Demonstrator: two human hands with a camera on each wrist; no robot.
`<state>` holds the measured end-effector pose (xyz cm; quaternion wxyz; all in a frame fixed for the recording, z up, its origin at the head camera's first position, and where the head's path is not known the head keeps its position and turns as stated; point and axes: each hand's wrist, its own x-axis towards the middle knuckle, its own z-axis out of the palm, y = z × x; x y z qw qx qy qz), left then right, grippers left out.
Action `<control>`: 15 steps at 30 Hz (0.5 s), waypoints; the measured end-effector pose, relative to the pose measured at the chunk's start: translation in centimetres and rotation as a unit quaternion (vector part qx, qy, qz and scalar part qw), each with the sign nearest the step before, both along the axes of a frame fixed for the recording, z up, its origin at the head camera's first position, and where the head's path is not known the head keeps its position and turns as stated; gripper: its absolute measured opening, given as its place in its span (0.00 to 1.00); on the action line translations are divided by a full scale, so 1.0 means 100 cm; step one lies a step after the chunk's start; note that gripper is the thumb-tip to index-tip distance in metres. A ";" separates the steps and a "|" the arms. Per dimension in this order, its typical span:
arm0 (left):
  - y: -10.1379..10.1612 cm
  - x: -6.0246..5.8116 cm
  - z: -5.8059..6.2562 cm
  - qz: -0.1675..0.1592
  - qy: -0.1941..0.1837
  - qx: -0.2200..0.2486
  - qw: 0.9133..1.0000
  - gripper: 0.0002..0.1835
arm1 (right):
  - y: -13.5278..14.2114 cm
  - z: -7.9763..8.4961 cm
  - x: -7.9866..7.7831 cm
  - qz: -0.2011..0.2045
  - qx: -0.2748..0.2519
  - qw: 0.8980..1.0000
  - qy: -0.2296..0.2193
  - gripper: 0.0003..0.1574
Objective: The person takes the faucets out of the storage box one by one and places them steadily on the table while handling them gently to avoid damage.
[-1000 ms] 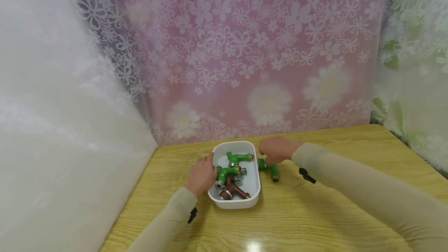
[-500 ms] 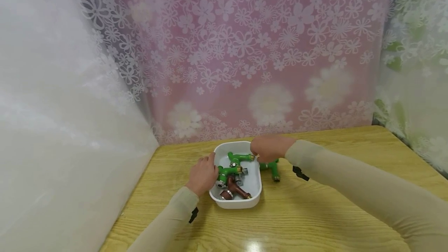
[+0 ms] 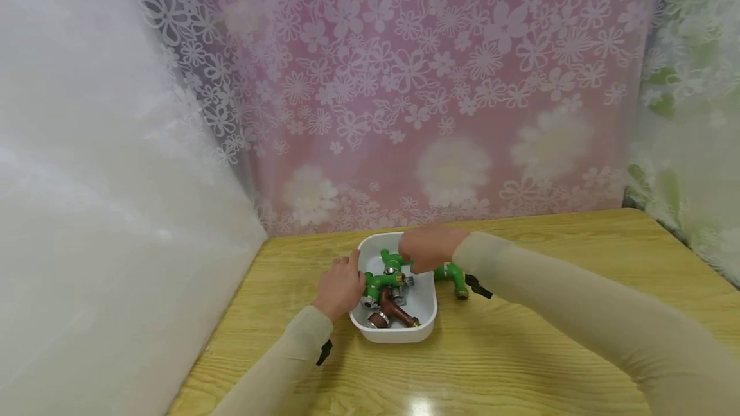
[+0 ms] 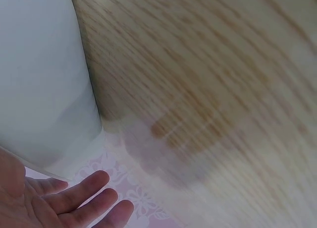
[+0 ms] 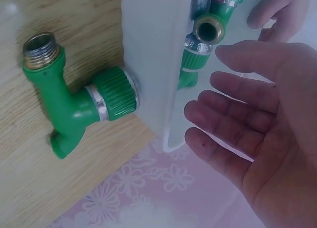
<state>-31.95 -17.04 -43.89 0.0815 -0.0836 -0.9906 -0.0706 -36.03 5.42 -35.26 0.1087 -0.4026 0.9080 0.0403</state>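
Observation:
A white plastic tub (image 3: 399, 336) on the table holds two green faucets, a brown faucet (image 3: 394, 307) and a small metal fitting (image 3: 400, 295). My left hand (image 3: 340, 284) rests at the tub's left rim; in the left wrist view its fingers (image 4: 81, 191) are extended, and the thumb is hidden. Over the tub's back right rim is my right hand (image 3: 430, 248), covering part of the rear green faucet (image 3: 393, 260). The right wrist view shows its fingers (image 5: 223, 121) loosely bent with nothing between them. The other green faucet (image 3: 378, 282) lies near my left hand.
Outside the tub, by its right wall, a third green faucet (image 3: 458, 280) lies on the wooden table (image 3: 509, 345). A pink flowered curtain (image 3: 439, 82) hangs behind the table, with pale sheeting (image 3: 115, 178) on the left.
My right hand has moved left, from above the green faucet on the table to over the tub's back right part. The left hand stays at the rim.

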 end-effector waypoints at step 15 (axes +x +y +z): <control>-0.001 -0.001 0.000 0.001 0.007 -0.002 1.000 0.28 | -0.033 -0.009 -0.004 0.034 -0.003 0.999 -0.020 0.11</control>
